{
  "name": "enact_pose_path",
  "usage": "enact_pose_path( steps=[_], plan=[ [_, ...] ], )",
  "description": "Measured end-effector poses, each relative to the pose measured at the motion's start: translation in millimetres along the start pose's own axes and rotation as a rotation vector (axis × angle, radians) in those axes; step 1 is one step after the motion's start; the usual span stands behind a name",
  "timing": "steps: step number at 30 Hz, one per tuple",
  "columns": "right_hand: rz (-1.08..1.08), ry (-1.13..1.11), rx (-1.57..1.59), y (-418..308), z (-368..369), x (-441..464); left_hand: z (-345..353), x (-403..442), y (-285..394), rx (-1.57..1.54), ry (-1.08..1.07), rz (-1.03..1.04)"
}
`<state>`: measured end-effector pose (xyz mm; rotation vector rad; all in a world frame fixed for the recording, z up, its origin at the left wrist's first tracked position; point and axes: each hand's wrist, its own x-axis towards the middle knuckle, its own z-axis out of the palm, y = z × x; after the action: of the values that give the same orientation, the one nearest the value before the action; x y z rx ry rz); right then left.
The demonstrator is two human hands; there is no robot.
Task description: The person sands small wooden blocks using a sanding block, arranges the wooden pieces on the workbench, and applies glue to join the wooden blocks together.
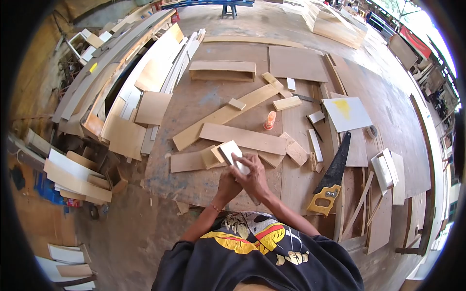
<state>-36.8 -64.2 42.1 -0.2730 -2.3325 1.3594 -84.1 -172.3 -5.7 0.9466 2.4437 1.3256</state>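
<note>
My left hand (228, 186) and my right hand (252, 177) are close together over the near part of the wooden work table (170, 184). A small white-faced board (233, 151) is held between them, tilted, with the fingers of my right hand on its face. My left hand is closed at its lower end, partly hidden by the right. Just beyond the hands lie a long brown plank (242, 137) and a small light wood piece (210, 156). An orange-capped bottle (270, 120) stands further off on the table.
A handsaw with a yellow handle (324, 199) lies to the right. An open wooden box (222, 71) and a white board with a yellow patch (347, 113) are farther back. Stacked boards (153, 106) line the left side. A tape roll (372, 131) lies at the right.
</note>
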Motion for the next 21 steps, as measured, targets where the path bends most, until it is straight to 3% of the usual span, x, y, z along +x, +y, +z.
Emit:
enact_pose_path(
  steps=[5, 8, 10, 13, 15, 16, 18, 20, 21],
  plan=[
    [-0.013, 0.062, -0.003, 18, -2, 9, -4, -5, 15, -0.060, 0.139, 0.224],
    [0.081, 0.099, -0.008, 36, 0, 21, 4, -10, 11, -0.103, 0.108, 0.155],
    [0.080, 0.044, -0.040, 25, -1, 13, 4, -4, 9, -0.048, 0.194, 0.215],
    [-0.075, 0.012, 0.075, 3, -2, -5, 5, 3, -6, 0.184, 0.021, 0.058],
    [-0.150, 0.029, 0.057, 6, -3, -3, 3, 3, 4, 0.080, 0.088, 0.067],
    [-0.073, 0.020, 0.066, 13, -5, 0, 4, 1, 11, -0.030, 0.145, 0.073],
    [0.094, 0.024, 0.135, 34, -7, 16, 8, -6, 15, 0.046, 0.190, 0.145],
    [0.121, 0.026, 0.028, 45, -8, 26, 12, -11, 18, 0.062, 0.131, 0.139],
    [0.091, -0.011, -0.051, 38, -11, 25, 12, -8, 19, 0.095, 0.199, 0.209]
  ],
)
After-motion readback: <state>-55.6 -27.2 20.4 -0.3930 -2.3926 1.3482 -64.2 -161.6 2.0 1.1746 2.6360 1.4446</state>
